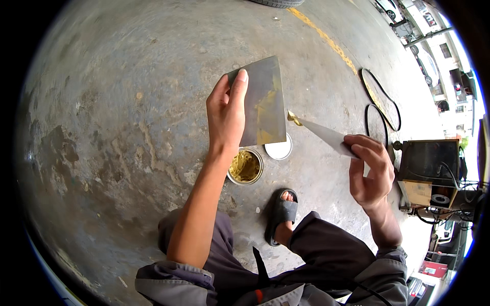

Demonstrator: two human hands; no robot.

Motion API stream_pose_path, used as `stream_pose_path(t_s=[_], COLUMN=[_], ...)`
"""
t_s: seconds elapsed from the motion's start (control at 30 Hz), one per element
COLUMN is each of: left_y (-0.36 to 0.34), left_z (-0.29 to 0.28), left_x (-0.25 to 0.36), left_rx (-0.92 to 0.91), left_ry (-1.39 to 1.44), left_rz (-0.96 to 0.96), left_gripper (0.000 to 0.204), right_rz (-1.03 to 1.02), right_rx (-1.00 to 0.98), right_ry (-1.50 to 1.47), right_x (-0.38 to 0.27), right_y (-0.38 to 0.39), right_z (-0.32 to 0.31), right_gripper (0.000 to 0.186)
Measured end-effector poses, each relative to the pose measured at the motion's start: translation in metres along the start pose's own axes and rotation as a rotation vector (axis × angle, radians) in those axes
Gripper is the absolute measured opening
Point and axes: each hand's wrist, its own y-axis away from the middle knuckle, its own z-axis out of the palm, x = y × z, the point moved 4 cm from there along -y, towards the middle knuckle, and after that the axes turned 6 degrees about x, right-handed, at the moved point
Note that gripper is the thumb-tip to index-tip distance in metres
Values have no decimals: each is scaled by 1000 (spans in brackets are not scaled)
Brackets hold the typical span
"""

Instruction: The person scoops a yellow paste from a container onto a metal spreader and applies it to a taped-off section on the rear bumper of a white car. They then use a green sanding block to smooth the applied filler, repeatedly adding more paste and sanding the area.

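Note:
My left hand [226, 116] holds up a flat grey metal plate [265, 102] smeared with yellowish putty, thumb along its left edge. My right hand [370, 171] grips a thin grey scraper blade [326, 135] whose tip carries a dab of yellow putty and points at the plate's right edge. Below the plate an open round tin [245, 166] of yellow-brown putty stands on the concrete floor [127, 102], with its white lid [279, 150] lying just beside it to the right.
My foot in a black sandal [282, 214] rests near the tin, grey trousers below. Two black rubber rings [380, 99] lie on the floor at right. A dark box-like machine [429, 163] with cables stands at the far right. A yellow line crosses the floor.

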Motion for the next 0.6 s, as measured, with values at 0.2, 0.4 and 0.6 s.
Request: stream_pose_path(t_s=[0.2, 0.4, 0.6], left_y=[7, 13, 20], left_z=[-3, -6, -12], left_x=[16, 30, 39], left_rx=[-19, 24, 103], left_ry=[163, 223, 262], left_rz=[109, 131, 118], left_gripper=[26, 26, 26], right_rz=[-207, -214, -122], right_rx=[13, -54, -17], right_ry=[140, 95, 89], right_x=[-12, -18, -22], right_y=[10, 21, 27], right_z=[26, 40, 53], right_gripper=[22, 19, 30])
